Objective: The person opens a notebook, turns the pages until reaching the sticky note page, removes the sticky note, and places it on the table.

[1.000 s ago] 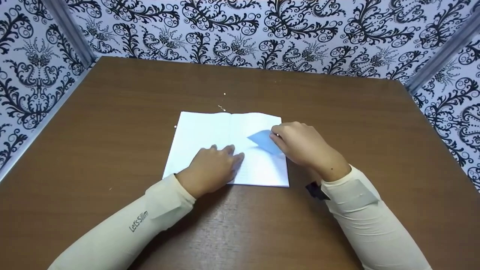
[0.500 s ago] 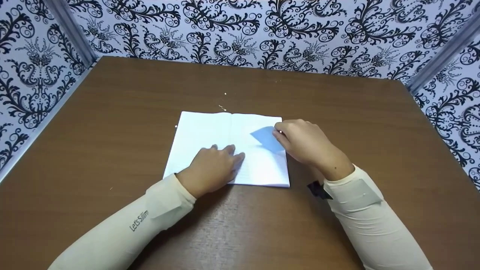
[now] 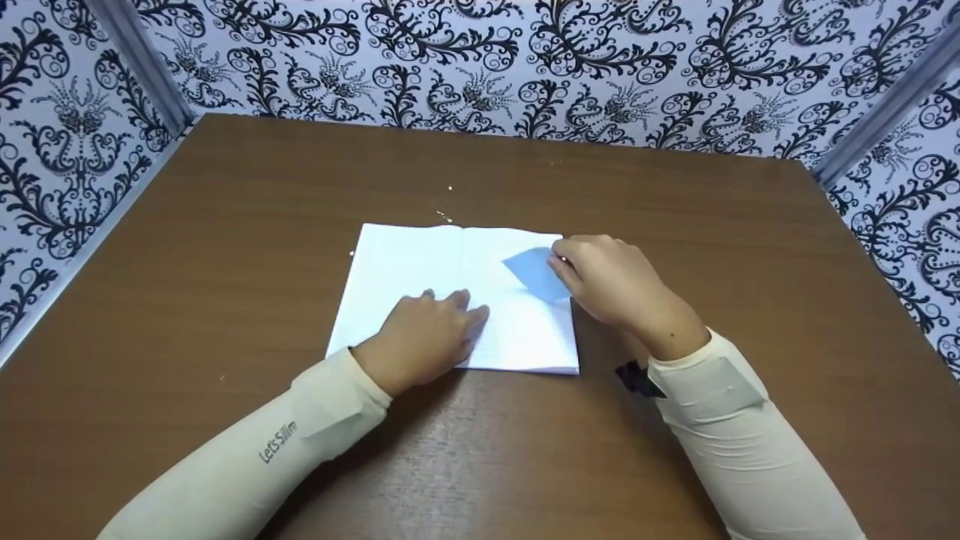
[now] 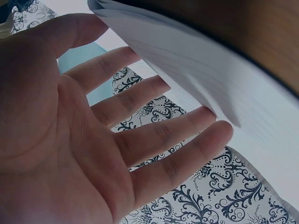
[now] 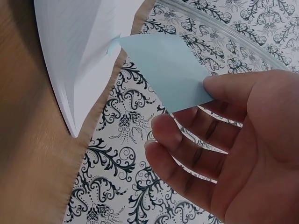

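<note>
An open notebook (image 3: 405,259) with white lined pages lies on the brown table. My left hand (image 3: 424,337) rests on it near the fold, fingers spread and fingertips touching the pages. In the left wrist view the fingers (image 4: 163,133) are nearly straight and hold nothing. Over the right-hand page, my right hand (image 3: 611,285) pinches a light blue square of paper (image 3: 536,274) by one corner between thumb and fingers. The right wrist view has the blue paper (image 5: 163,70) raised off the page, its far corner close to the notebook (image 5: 93,56).
The table (image 3: 262,195) reaches back to a wall (image 3: 480,67) with black scroll patterns. Small white specks (image 3: 445,217) lie behind the notebook. A dark strap piece (image 3: 637,380) hangs at the right wrist.
My right hand has moved slightly up and to the right with the blue paper, which sits farther up the page. The left hand has stayed put.
</note>
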`<state>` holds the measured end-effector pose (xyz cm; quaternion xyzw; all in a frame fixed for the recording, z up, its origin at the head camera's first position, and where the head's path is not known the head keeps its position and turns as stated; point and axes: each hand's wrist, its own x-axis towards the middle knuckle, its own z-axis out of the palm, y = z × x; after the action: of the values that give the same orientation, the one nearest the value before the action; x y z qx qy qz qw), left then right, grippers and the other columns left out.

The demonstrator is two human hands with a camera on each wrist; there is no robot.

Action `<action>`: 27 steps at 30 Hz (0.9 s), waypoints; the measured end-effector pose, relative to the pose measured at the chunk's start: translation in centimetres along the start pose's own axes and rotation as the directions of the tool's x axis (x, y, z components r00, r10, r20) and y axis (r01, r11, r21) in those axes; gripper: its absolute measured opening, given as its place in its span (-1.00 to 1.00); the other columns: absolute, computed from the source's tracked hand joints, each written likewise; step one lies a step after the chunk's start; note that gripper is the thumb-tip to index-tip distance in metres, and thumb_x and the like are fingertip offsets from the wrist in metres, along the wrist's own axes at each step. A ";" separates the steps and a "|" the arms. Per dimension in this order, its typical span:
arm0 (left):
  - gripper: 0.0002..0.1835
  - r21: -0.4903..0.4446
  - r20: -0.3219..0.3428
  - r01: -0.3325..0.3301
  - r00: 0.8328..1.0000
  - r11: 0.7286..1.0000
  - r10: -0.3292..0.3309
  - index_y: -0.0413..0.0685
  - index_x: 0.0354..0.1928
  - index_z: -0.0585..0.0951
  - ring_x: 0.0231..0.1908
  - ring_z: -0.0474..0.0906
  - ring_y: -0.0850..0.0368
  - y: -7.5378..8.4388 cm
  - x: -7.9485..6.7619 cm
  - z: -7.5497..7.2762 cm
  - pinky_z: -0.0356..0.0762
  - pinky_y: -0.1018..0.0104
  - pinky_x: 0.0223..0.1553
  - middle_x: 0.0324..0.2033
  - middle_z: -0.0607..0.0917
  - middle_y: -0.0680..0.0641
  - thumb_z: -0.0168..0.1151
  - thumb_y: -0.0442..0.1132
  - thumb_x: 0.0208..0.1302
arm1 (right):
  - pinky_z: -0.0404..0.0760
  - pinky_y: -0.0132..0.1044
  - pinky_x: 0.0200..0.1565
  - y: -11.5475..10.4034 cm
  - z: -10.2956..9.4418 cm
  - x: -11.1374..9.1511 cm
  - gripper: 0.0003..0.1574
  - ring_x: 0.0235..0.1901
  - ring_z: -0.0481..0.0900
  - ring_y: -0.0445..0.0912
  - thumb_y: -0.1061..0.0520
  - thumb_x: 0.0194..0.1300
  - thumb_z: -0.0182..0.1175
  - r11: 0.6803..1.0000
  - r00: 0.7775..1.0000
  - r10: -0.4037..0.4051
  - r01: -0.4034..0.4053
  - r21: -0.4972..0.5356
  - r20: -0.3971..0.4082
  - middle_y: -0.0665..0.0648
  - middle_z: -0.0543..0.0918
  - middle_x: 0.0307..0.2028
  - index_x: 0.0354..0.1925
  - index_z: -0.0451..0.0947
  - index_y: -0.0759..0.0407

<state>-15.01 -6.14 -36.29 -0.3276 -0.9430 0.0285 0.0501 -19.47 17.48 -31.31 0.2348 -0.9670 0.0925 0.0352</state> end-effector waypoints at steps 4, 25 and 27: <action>-0.59 -0.001 -0.017 -0.010 1.000 1.000 0.010 0.03 0.23 0.59 -0.35 0.71 -0.21 -0.1 -0.1 0.1 0.69 -0.04 -0.44 -0.03 0.70 -0.16 0.20 -0.07 0.39 | 0.56 0.02 -0.25 0.1 0.0 0.0 -0.68 -0.34 0.58 0.05 0.04 0.52 0.02 1.000 1.000 0.005 -0.005 0.006 -0.006 0.15 0.69 -0.33 -0.18 0.64 0.19; -0.60 -0.018 -0.034 -0.015 0.999 1.000 0.014 0.02 0.23 0.59 -0.30 0.73 -0.25 -0.1 -0.2 0.1 0.70 -0.07 -0.42 0.01 0.70 -0.18 0.19 -0.08 0.40 | 0.44 -0.04 -0.35 0.7 -0.5 -0.2 -0.66 -0.44 0.46 0.06 0.07 0.51 0.03 1.000 0.997 0.019 -0.018 0.022 -0.070 0.10 0.50 -0.51 -0.45 0.45 0.12; -0.60 -0.018 -0.036 -0.017 0.999 1.000 0.016 0.02 0.22 0.59 -0.32 0.73 -0.23 -0.1 -0.2 0.1 0.69 -0.06 -0.43 0.00 0.71 -0.17 0.19 -0.08 0.40 | 0.44 -0.04 -0.35 0.7 -0.6 -0.2 -0.66 -0.44 0.46 0.06 0.07 0.51 0.03 1.000 0.997 0.023 -0.022 0.022 -0.073 0.10 0.50 -0.51 -0.45 0.44 0.12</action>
<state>-14.89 -6.31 -36.38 -0.3362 -0.9395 0.0141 0.0638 -19.56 18.32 -30.86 0.2206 -0.9666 0.1116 0.0669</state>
